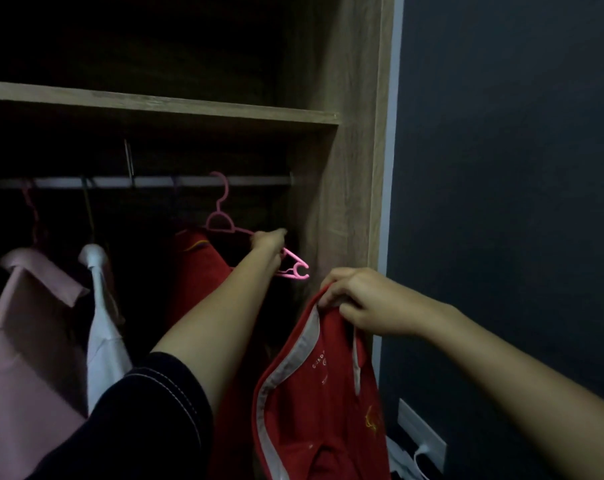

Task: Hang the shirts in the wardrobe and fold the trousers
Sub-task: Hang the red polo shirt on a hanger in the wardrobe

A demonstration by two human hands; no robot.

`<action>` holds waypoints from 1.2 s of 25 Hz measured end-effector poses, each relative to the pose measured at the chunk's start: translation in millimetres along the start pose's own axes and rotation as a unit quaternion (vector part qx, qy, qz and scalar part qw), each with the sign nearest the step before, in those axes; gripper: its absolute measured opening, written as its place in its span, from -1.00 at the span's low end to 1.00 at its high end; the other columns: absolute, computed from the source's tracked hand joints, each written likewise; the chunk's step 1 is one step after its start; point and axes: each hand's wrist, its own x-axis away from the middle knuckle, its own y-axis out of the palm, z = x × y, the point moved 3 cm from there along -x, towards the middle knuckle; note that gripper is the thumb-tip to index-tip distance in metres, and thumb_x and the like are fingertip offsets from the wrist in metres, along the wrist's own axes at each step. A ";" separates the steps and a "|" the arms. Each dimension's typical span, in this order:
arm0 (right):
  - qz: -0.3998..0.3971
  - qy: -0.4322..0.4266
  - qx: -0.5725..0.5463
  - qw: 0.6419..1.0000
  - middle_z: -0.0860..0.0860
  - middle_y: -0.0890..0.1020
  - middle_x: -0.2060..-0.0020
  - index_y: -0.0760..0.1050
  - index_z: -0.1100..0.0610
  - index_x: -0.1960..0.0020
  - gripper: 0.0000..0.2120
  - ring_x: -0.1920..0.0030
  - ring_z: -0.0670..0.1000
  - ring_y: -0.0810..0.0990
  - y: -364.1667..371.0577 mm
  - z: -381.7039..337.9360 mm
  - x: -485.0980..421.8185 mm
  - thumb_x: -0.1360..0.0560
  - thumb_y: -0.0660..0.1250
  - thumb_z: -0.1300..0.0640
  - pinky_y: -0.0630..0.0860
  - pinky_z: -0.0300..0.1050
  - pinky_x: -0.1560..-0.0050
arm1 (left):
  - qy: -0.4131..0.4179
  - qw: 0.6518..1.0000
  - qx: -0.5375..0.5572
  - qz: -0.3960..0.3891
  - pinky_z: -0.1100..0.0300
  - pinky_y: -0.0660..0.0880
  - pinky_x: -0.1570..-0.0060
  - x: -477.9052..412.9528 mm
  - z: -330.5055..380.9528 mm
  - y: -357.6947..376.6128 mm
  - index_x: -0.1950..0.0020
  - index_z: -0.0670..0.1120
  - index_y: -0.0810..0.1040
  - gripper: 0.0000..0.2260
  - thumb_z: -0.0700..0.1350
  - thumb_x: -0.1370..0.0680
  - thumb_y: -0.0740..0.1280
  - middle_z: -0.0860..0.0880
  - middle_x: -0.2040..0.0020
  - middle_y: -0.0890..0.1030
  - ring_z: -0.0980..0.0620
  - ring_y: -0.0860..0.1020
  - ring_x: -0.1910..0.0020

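The left hand (267,242) is apparently clasping the pink hanger (220,220) mid-frame. The right hand (356,299) is pinching the limp, light red shirt (314,393) between its fingers at the collar, the sensible hold.

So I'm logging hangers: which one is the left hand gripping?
The pink hanger farthest right, its near arm bare in the left hand; those further left carry a pink shirt and a white shirt.
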 end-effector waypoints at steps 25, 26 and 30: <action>0.035 0.057 -0.051 0.996 -0.10 0.43 -0.20 0.53 0.09 -0.20 -0.55 -0.17 0.05 0.48 113.7 -75.7 93.8 -0.35 0.21 0.31 0.52 0.01 -0.12 | 0.026 0.990 -0.126 0.055 0.38 0.20 0.56 327.2 -21.8 -214.4 0.20 -0.11 0.47 -0.79 -0.33 -0.44 0.09 -0.02 0.56 0.32 0.09 0.28 0.61; 0.027 0.067 -0.048 0.996 -0.10 0.41 -0.23 0.51 0.08 -0.23 -0.53 -0.19 0.05 0.47 121.0 -83.7 100.7 -0.34 0.24 0.31 0.52 0.00 -0.12 | 0.066 0.980 -0.168 0.078 0.34 0.20 0.56 338.1 -32.3 -231.8 0.21 -0.10 0.47 -0.82 -0.28 -0.49 0.13 0.00 0.58 0.31 0.08 0.27 0.62; 0.000 0.104 -0.068 0.992 -0.08 0.39 -0.27 0.48 0.08 -0.27 -0.49 -0.22 0.06 0.46 133.6 -96.5 111.5 -0.32 0.29 0.30 0.50 0.00 -0.15 | 0.264 0.849 -0.438 0.134 0.13 0.42 0.29 371.6 -49.4 -309.9 0.07 -0.05 0.57 -0.86 -0.03 -0.57 0.27 -0.01 0.35 0.55 0.07 0.47 0.40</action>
